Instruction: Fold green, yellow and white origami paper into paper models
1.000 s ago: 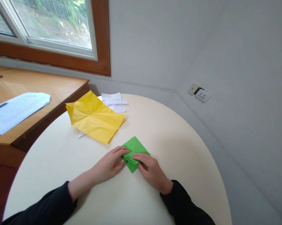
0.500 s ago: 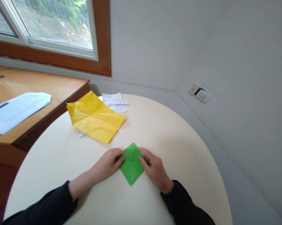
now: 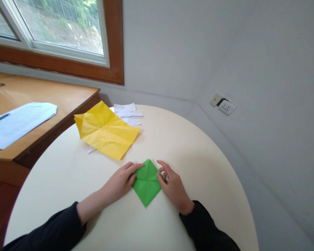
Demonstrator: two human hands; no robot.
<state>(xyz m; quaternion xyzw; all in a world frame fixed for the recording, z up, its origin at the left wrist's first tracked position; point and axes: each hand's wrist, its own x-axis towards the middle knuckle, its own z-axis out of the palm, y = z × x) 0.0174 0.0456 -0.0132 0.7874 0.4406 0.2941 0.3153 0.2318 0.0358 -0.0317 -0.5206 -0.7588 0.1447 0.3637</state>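
A folded green paper square (image 3: 147, 183) lies like a diamond on the round cream table (image 3: 193, 164). My left hand (image 3: 122, 180) rests on the table with its fingertips pressing the paper's left corner. At the paper's right corner my right hand (image 3: 172, 186) presses down with spread fingers. Both hands lie flat and lift nothing.
A creased yellow sheet (image 3: 106, 130) lies beyond the green paper, over some white paper scraps (image 3: 127, 112). A wooden desk (image 3: 42, 101) with a printed white sheet (image 3: 17, 122) stands to the left under a window. The wall with a socket (image 3: 223, 105) runs close on the right.
The green paper was flipped over and now lies flat as a smooth diamond. Both hands shifted from pinching its middle folds to pressing its left and right corners.
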